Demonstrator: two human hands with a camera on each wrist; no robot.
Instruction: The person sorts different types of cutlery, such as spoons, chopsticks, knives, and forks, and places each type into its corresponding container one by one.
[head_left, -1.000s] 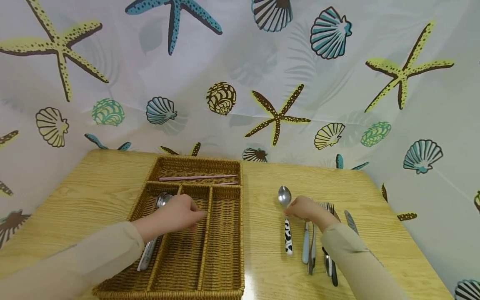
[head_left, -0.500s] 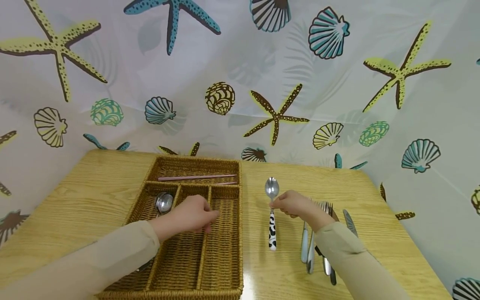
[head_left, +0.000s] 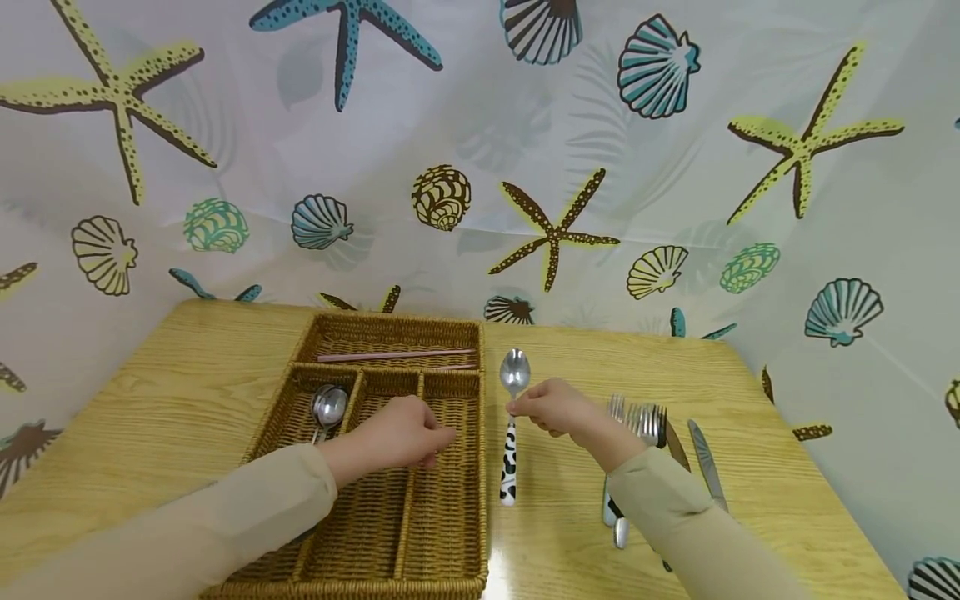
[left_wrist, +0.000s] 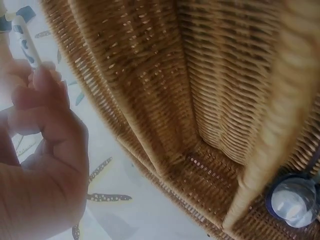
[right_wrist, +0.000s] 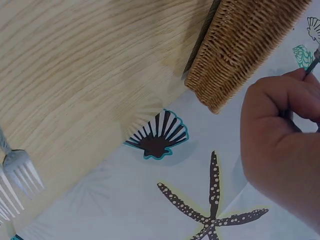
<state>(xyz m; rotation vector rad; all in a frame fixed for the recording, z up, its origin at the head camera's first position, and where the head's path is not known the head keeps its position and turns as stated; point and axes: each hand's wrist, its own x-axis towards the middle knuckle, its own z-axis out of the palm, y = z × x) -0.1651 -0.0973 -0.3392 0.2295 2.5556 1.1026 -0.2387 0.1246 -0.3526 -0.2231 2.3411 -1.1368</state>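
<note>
Pinched upright in my right hand (head_left: pixel 558 408) is a spoon (head_left: pixel 509 467) with a black-and-white spotted handle, beside the right wall of a wicker cutlery tray (head_left: pixel 486 508). In the right wrist view only a bit of its metal neck shows past the fingers. My left hand (head_left: pixel 401 432) hovers over the tray's middle and right compartments, fingers loosely curled, nothing visible in it. Spoons (head_left: pixel 330 407) lie in the left compartment, partly hidden by the left sleeve. In the left wrist view, the spotted handle (left_wrist: pixel 26 42) appears beyond the left hand.
Several forks (head_left: pixel 647 421) and table knives (head_left: pixel 707 462) lie on the wooden table (head_left: pixel 600 358) at right, partly under the right sleeve. Pink chopsticks (head_left: pixel 393 356) rest in the tray's back compartment. A shell-patterned cloth (head_left: pixel 570 150) hangs behind the table.
My right hand has lifted the spotted spoon and carried it left, from beside the other cutlery to the tray's edge. My left hand has drifted right over the tray.
</note>
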